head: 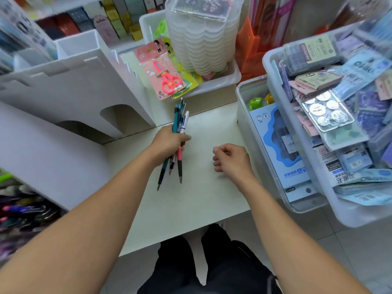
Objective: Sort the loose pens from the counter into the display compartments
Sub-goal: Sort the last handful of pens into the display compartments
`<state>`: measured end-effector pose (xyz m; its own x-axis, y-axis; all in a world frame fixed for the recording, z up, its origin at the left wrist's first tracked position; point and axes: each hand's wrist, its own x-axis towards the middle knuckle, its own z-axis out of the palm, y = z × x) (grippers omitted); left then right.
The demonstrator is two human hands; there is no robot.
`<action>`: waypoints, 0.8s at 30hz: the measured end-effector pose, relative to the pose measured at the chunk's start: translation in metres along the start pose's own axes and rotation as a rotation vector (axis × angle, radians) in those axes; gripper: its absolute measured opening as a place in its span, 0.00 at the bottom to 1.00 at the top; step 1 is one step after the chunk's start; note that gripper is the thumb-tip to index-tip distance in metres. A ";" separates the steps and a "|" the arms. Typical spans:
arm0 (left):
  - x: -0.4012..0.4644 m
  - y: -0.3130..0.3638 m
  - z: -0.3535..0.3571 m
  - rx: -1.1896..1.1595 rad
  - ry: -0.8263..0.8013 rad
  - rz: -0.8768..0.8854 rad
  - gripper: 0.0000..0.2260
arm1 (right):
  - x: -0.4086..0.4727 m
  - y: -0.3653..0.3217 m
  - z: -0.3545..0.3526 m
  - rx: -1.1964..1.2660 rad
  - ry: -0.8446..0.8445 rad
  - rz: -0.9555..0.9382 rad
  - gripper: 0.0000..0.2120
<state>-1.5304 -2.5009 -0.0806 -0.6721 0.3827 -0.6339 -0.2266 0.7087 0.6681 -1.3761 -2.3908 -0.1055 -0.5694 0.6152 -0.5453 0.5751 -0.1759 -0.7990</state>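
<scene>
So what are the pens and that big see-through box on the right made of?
The pens gripped in the left hand look like smooth, glossy plastic: solid teal, white and pink barrels; one has a darker grip that may be rubber. The see-through box looks like clear, slightly cloudy plastic, since the packets inside show through its wall and its rim is thick and rounded.

We see teal, white and pink-and-black pens [180,124], a cream desk [197,187], pink scissors [168,80] and a white display [80,88].
</scene>
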 end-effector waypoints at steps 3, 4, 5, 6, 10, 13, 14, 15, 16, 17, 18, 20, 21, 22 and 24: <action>-0.051 0.001 -0.025 -0.574 0.012 0.067 0.07 | -0.032 -0.020 0.022 0.157 -0.090 -0.039 0.15; -0.067 0.003 -0.032 -0.744 0.032 0.094 0.07 | -0.047 -0.030 0.032 0.272 -0.105 -0.058 0.17; -0.084 0.006 -0.038 -0.885 0.051 0.112 0.08 | -0.064 -0.040 0.041 0.401 -0.112 -0.075 0.20; -0.098 0.007 -0.043 -0.997 0.076 0.118 0.08 | -0.083 -0.049 0.049 0.528 -0.117 -0.089 0.22; -0.143 0.009 -0.058 -1.192 0.179 0.145 0.10 | -0.145 -0.077 0.079 0.805 -0.133 -0.031 0.26; -0.165 0.004 -0.068 -1.225 0.295 0.187 0.10 | -0.164 -0.097 0.098 0.864 -0.169 0.056 0.25; -0.170 0.001 -0.075 -1.234 0.321 0.207 0.10 | -0.166 -0.104 0.102 0.829 -0.204 0.056 0.24; -0.174 -0.002 -0.083 -1.240 0.345 0.226 0.10 | -0.167 -0.109 0.105 0.779 -0.241 0.046 0.24; -0.178 -0.005 -0.091 -1.244 0.368 0.244 0.10 | -0.167 -0.112 0.107 0.727 -0.267 0.024 0.24; -0.182 -0.006 -0.099 -1.248 0.385 0.266 0.10 | -0.169 -0.114 0.106 0.694 -0.281 -0.008 0.24; -0.186 -0.006 -0.106 -1.252 0.400 0.293 0.11 | -0.171 -0.114 0.105 0.678 -0.292 -0.036 0.25; -0.195 0.001 -0.119 -1.269 0.422 0.347 0.11 | -0.181 -0.112 0.106 0.713 -0.323 -0.031 0.27; -0.199 0.006 -0.122 -1.287 0.423 0.364 0.11 | -0.188 -0.111 0.109 0.756 -0.337 0.005 0.28; -0.202 0.011 -0.125 -1.306 0.414 0.373 0.11 | -0.194 -0.112 0.113 0.809 -0.345 0.053 0.28; -0.207 0.017 -0.126 -1.298 0.392 0.388 0.11 | -0.203 -0.120 0.119 0.902 -0.345 0.109 0.29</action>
<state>-1.4845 -2.6426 0.1110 -0.9419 0.0849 -0.3249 -0.3192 -0.5275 0.7874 -1.3995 -2.5865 0.0706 -0.7635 0.3263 -0.5573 0.0505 -0.8302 -0.5552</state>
